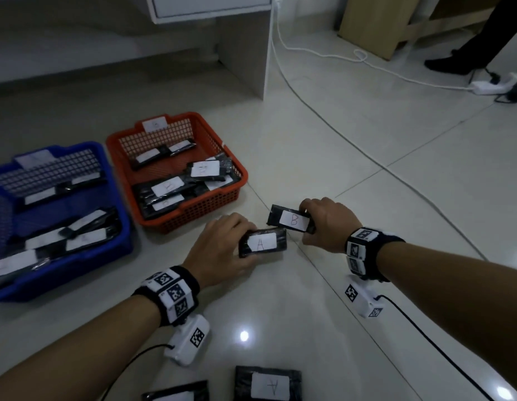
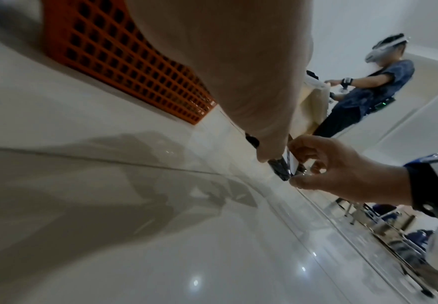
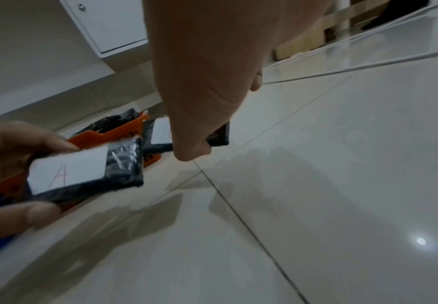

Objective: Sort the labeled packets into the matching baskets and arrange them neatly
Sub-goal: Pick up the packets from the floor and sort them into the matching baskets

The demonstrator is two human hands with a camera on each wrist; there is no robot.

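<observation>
Holding one packet apiece above the tiled floor (image 1: 367,157), a person sorts: the left hand (image 1: 222,250) grips the A packet (image 1: 263,243) by its left end, label up, while the right hand (image 1: 328,224) grips the B packet (image 1: 290,222) by its right end, the two packets nearly touching at a corner. Just beyond them sit the orange basket (image 1: 193,219) and, to its left, the blue basket (image 1: 78,267), both already holding labelled packets lying at mixed angles (the tags on the basket rims are too blurred to read). Going by the packets inside, B likely belongs in the orange basket and A in the blue; checking each rim tag before letting go would settle it. Done well, each packet goes in flat, label up, square with its neighbours rather than dropped on the heap. Another A packet (image 1: 268,384) and a second packet (image 1: 176,394) beside it wait on the floor at the near edge, not yet sorted.
</observation>
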